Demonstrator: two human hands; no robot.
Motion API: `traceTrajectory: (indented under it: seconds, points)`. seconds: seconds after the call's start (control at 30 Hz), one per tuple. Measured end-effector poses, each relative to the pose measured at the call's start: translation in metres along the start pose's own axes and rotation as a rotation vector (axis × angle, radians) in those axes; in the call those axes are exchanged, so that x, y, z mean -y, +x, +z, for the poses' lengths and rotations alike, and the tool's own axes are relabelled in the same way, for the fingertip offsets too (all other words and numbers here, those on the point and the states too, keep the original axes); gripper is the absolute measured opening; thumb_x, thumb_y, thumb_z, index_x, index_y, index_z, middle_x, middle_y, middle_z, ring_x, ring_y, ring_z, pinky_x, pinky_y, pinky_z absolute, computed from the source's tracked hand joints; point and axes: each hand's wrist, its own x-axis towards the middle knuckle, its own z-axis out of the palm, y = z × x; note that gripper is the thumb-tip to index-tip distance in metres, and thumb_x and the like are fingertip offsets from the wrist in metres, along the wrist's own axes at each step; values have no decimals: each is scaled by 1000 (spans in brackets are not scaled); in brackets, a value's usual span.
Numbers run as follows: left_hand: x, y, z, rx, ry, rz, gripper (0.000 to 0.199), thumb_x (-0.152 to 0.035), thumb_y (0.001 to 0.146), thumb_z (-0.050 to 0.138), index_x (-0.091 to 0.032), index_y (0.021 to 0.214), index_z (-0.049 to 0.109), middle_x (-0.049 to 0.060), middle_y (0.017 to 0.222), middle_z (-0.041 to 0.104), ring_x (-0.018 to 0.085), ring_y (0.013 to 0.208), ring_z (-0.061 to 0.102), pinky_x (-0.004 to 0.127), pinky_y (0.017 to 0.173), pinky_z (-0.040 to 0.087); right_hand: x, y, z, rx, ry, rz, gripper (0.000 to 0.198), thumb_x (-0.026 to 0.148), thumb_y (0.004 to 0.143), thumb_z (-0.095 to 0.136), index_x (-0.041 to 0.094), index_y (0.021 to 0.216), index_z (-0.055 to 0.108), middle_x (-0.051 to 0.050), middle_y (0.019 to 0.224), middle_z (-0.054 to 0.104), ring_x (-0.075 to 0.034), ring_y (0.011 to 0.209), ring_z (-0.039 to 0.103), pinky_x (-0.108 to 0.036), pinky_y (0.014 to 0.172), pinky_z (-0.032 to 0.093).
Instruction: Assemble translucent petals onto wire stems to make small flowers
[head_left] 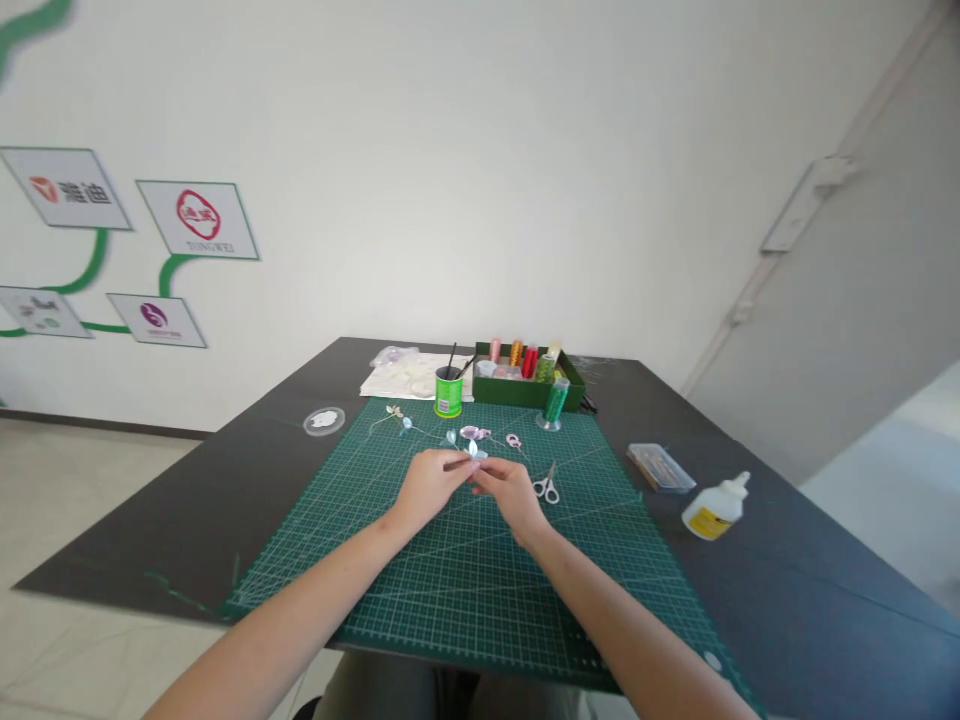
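My left hand (431,478) and my right hand (514,492) meet over the cutting mat, fingertips pinched together. Between them is a small pale blue petal piece (475,452), which both hands grip; its lower part is hidden by the fingers. Just beyond lie a light blue petal on a wire stem (451,437), a purple petal piece (471,433) and a pink looped piece (513,440). Beside my right hand rest small white-handled scissors (547,488), blades pointing away. Farther left on the mat are another blue petal (406,424) and a cream wired piece (394,411).
The green cutting mat (360,590) covers the middle of the dark table (187,510). At the back stand a green can (448,393) with brushes, a green box (510,390) of thread spools and a green spool (556,400). Rightward are a plastic case (661,468) and a glue bottle (716,508).
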Motion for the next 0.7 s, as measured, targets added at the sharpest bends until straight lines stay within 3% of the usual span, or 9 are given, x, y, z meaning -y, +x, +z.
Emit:
traceTrajectory:
  seconds: [0.1, 0.17, 0.3, 0.4, 0.5, 0.6, 0.67, 0.7]
  points:
    - [14, 15, 6, -55, -101, -42, 27, -43, 83, 64, -22, 87, 81, 3, 88, 79, 24, 84, 72, 30, 78, 50, 2, 3, -7, 13, -80, -1, 36, 44, 72, 73, 18, 97, 79, -8, 92, 77, -25, 83, 70, -38, 73, 57]
    - [27, 23, 8, -67, -153, -61, 32, -48, 81, 64, -20, 86, 81, 5, 87, 79, 25, 82, 72, 33, 79, 52, 12, 4, -23, 38, -390, -51, 33, 41, 79, 65, 20, 101, 78, -8, 95, 77, -25, 85, 71, -38, 72, 57]
    - [49, 28, 5, -105, -284, -138, 51, -59, 80, 59, -14, 96, 78, 12, 96, 78, 25, 82, 73, 35, 74, 56, 47, -3, -89, -96, -657, -85, 22, 25, 79, 65, 20, 95, 79, -8, 90, 77, -26, 86, 70, -40, 83, 53]
    - [52, 26, 0, -137, -439, -255, 54, -60, 76, 65, -12, 100, 77, 15, 100, 77, 24, 83, 73, 35, 76, 57, 67, -18, -146, -143, -1166, -25, 28, 17, 84, 55, 20, 103, 76, -7, 95, 76, -23, 87, 70, -35, 81, 52]
    - [48, 26, -2, -177, -578, -348, 53, -57, 68, 76, -13, 98, 77, 15, 101, 77, 23, 83, 71, 35, 77, 56, 70, -37, -181, -128, -1249, 18, 23, 9, 75, 61, 20, 88, 76, -7, 94, 75, -24, 90, 68, -34, 84, 50]
    - [44, 25, -1, -153, -581, -350, 54, -58, 65, 78, -13, 95, 78, 15, 98, 77, 23, 80, 69, 35, 76, 56, 63, -58, -194, -112, -1275, 54, 14, 9, 70, 66, 20, 74, 73, -5, 86, 73, -24, 87, 67, -33, 83, 49]
    - [44, 25, 1, -137, -557, -341, 55, -59, 64, 78, -13, 95, 79, 14, 96, 77, 21, 77, 67, 33, 72, 55, 62, -73, -199, -215, -1307, 41, 12, 15, 79, 60, 20, 80, 71, -7, 90, 70, -24, 89, 65, -35, 84, 47]
    - [45, 25, 2, -131, -541, -336, 56, -60, 64, 78, -13, 95, 79, 14, 95, 77, 20, 75, 66, 32, 70, 54, 62, -80, -203, -340, -1338, 22, 14, 20, 84, 57, 20, 89, 70, -9, 96, 69, -26, 92, 64, -37, 86, 46]
